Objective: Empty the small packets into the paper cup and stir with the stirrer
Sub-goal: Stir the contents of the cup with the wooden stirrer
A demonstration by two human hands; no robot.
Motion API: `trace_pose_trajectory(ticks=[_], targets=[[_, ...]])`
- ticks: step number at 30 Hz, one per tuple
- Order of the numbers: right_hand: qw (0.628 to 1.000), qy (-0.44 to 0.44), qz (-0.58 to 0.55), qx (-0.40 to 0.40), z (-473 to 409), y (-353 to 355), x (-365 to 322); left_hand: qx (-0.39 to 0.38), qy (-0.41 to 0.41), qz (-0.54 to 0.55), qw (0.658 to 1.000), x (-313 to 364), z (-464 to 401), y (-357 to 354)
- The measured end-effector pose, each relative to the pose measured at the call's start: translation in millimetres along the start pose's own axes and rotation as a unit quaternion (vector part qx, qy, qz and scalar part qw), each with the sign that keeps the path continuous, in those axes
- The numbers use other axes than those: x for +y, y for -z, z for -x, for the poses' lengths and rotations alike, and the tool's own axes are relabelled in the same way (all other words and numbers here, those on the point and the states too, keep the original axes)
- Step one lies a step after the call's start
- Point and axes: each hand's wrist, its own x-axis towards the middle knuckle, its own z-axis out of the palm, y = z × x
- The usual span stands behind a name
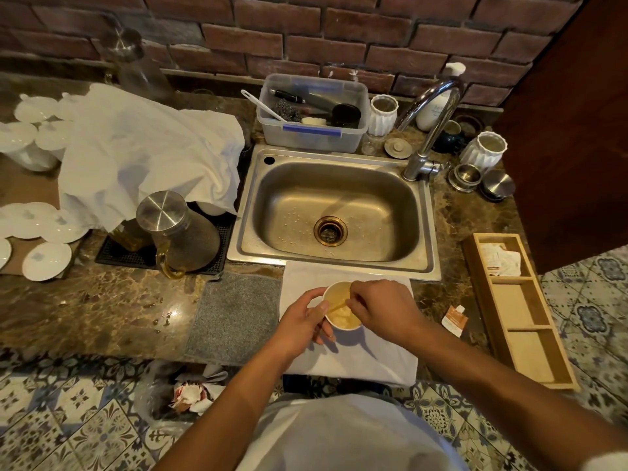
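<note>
- One paper cup (342, 309) stood on a white folded cloth (353, 355) at the counter's front edge, just before the steel sink (334, 212). Pale powder or mix showed inside; whether liquid was present could not be told. Judged light, thin-walled, easily crushed or tipped; best held low around the wall with gentle pressure, not at the rim.
- One stirrer (337, 304), a thin pale stick, leaned aslant inside the cup. Judged very light and stiff but snappable; best pinched near its upper end.
- Left hand (300, 322): fingers curled around the cup's left wall, thumb lying at the near rim, steadying it.
- Right hand (380, 309): fingertips drawn together in a pinch on the stirrer's upper end, above the cup's right rim.
- One orange-and-white small packet (454, 320) lay on the marble counter to the right of the cloth, its corner looking torn. Judged a limp, near-weightless film, slippery when flat; best lifted by an edge.
- Several more packets (503, 261) lay in the far compartment of a wooden tray (523, 355) on the right; whether full or spent could not be told.
- One grey mat (234, 317) lay touching the cloth's left side.
- Judgement: stirring stage in hand; overly brisk strokes might tip so light a cup.
</note>
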Motion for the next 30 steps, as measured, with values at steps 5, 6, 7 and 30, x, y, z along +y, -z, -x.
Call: trace_pose_trajectory(ticks=[5,6,7,30], targets=[[0.999,0.004,0.052,0.000,1.9,1.2,-4.6,0.000,0.001,0.000,1.000,3.1,2.8,-0.8],[0.998,0.011,0.061,-0.009,2.6,2.0,-5.9,0.001,0.000,-0.001,1.000,3.0,2.4,-0.7],[0.997,0.018,0.071,-0.018,3.4,2.9,-6.3,0.000,0.000,-0.002,1.000,2.8,2.2,-0.4],[0.973,-0.154,-0.172,0.022,15.8,30.5,22.1,0.032,-0.002,-0.003,0.999,-6.6,-5.2,6.2]])
